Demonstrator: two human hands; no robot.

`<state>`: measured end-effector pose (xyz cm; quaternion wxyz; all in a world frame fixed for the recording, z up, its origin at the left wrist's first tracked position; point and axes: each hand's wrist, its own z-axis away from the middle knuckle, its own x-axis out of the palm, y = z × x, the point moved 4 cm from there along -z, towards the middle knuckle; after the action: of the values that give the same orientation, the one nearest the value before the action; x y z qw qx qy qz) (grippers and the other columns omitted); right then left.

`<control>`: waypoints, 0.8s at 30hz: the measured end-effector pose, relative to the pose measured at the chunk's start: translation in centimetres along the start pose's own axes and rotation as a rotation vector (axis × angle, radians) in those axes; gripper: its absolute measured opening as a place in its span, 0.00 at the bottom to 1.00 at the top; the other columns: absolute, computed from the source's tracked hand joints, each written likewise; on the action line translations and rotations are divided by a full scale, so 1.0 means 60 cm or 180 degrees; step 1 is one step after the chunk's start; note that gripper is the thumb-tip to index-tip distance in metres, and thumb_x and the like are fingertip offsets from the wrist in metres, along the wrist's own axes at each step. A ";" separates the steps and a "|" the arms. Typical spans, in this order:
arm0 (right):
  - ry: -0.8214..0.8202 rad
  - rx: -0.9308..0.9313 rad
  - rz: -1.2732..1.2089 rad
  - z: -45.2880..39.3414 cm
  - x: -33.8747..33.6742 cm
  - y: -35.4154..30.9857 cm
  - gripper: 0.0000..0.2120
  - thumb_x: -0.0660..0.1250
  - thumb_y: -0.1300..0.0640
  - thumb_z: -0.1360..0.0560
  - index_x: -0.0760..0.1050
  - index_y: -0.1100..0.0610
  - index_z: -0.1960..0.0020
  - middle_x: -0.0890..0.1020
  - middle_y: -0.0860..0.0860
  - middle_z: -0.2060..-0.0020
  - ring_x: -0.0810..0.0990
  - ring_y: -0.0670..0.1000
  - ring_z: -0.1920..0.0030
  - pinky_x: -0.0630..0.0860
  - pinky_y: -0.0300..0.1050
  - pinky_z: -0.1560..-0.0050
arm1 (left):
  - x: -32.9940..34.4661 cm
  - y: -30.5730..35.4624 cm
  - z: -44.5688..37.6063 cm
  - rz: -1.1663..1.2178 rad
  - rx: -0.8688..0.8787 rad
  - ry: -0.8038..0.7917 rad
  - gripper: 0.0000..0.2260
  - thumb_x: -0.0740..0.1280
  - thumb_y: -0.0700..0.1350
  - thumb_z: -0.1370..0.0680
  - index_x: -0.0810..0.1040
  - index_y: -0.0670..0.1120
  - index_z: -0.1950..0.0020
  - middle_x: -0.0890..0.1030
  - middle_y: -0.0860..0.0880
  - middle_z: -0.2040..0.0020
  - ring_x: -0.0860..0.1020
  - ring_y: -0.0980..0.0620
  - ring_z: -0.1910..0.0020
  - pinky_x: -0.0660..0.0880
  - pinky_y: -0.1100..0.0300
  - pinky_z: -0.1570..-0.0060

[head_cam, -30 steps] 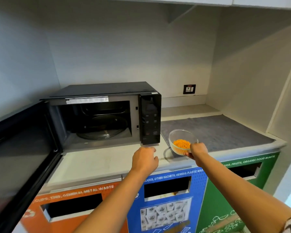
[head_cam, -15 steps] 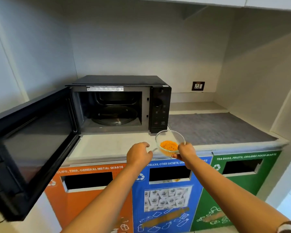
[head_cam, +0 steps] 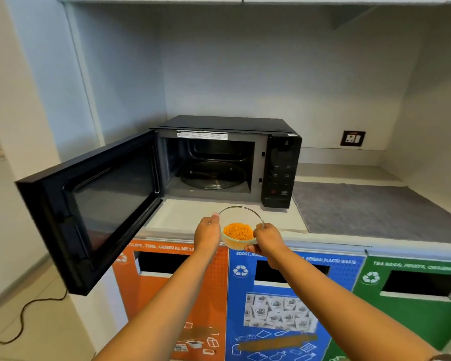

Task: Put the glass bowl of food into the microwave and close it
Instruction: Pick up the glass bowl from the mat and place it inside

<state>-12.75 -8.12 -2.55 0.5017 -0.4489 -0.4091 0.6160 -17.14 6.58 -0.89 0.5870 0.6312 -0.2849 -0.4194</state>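
Note:
A clear glass bowl with orange food is held in the air over the counter's front edge, just in front of the microwave. My left hand grips its left rim and my right hand grips its right side and base. The black microwave stands on the counter with its door swung wide open to the left. Its cavity holds only the glass turntable.
A grey mat covers the counter right of the microwave. A wall socket sits behind. Below the counter are orange, blue and green waste bins. A black cable trails on the floor at left.
The bowl has moved left, from in front of the control panel to in front of the open cavity. My left hand has taken hold of its rim. The view has pulled back.

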 end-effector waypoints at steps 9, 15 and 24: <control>-0.0422 -0.0051 -0.0231 -0.065 0.077 -0.051 0.14 0.54 0.62 0.21 0.67 0.63 0.37 0.78 0.63 0.48 0.80 0.51 0.70 0.77 0.36 0.75 | -0.033 -0.003 -0.078 0.0762 -0.0061 0.0342 0.16 0.54 0.51 0.20 0.72 0.42 0.42 0.79 0.39 0.44 0.77 0.40 0.45 0.73 0.42 0.41; -0.0427 -0.0129 -0.0384 -0.173 0.114 -0.095 0.14 0.55 0.60 0.21 0.67 0.61 0.37 0.79 0.63 0.44 0.80 0.49 0.73 0.77 0.35 0.75 | -0.013 0.000 -0.207 0.1178 -0.0007 0.0374 0.15 0.54 0.52 0.20 0.73 0.44 0.46 0.79 0.39 0.45 0.78 0.41 0.46 0.75 0.43 0.43; -0.0275 -0.0474 -0.0792 -0.392 0.164 -0.176 0.11 0.59 0.56 0.22 0.74 0.61 0.46 0.81 0.57 0.61 0.78 0.45 0.77 0.76 0.34 0.74 | 0.041 0.026 -0.451 0.1560 0.0541 0.0101 0.13 0.52 0.53 0.20 0.76 0.54 0.53 0.81 0.47 0.49 0.79 0.50 0.49 0.76 0.59 0.56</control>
<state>11.66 4.57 -0.03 0.5214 -0.4038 -0.5273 0.5357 7.62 17.86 -0.93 0.6204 0.5969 -0.4543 -0.2291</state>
